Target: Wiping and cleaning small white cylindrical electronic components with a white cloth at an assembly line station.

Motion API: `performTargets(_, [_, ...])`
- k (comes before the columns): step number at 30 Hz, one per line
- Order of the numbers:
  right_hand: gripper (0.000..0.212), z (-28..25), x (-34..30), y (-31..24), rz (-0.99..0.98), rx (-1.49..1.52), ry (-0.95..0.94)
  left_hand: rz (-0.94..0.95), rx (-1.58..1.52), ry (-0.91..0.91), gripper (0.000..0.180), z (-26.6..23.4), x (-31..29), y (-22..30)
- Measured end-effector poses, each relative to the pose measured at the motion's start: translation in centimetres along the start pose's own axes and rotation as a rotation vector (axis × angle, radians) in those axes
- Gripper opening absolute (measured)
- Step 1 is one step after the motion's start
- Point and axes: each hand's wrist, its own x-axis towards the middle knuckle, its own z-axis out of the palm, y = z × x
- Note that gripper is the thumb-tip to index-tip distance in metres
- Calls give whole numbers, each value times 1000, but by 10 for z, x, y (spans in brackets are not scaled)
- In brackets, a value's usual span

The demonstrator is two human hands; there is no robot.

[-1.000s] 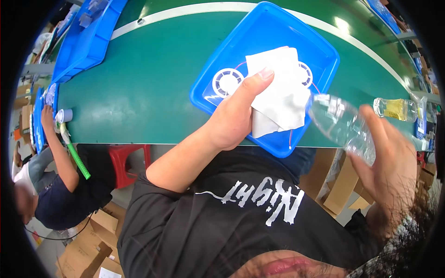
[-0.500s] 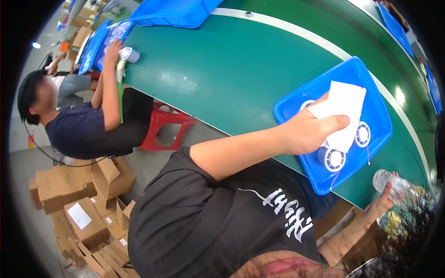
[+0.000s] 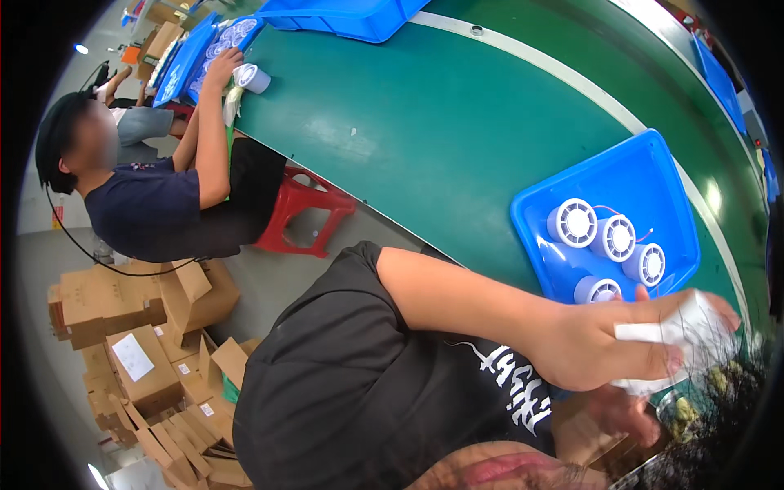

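Observation:
A folded white cloth or paper (image 3: pixel 682 333) is gripped in my left hand (image 3: pixel 584 347), its fingers closed round it, past the near right corner of the blue tray (image 3: pixel 531 233). Several white round fan-like units (image 3: pixel 619 237) with slotted faces sit in that tray, thin wires showing on some. Low at the right, just under the left hand, is my right hand (image 3: pixel 625 420). It is blurred and partly covered, so its grip cannot be made out. The clear plastic bottle does not show plainly here.
The tray rests on a green-topped table (image 3: pixel 367 131). A blue bin (image 3: pixel 343 18) stands at the far edge. To the left, a person works seated beside a red stool (image 3: pixel 306 208), near another white unit (image 3: pixel 253 78). Cardboard boxes (image 3: pixel 147 371) are piled on the floor.
My left hand has moved from over the tray to the right and nearer with the white cloth or paper, uncovering the units. My right hand has shifted left and nearer; the bottle it held is no longer plain.

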Motion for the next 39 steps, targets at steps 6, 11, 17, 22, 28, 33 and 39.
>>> performTargets(6, [57, 70, 77, 139, 23, -620, 402, 210, 913, 242, 56, -46, -39, 32])
performTargets(11, [57, 56, 56, 116, 90, -679, 436, 12, 2386, 1185, 52, -161, -162, 194])
performTargets(17, [62, 72, 67, 129, 71, -859, 495, -995, 2281, 2055, 76, -204, -324, 346])
performTargets(22, [30, 96, 79, 134, 175, -1041, 422, -956, 2529, 1890, 75, -242, -383, 394])
performTargets(28, [20, 132, 104, 139, -67, -1217, 104, -556, 2079, 1501, 62, -253, -292, 342])
performTargets(33, [41, 161, 117, 108, 466, -1182, -340, -395, 1995, 721, 48, -105, -147, 177])
performTargets(39, [38, 154, 90, 109, 538, -1029, -276, -363, 2168, 382, 37, -78, -97, 83])
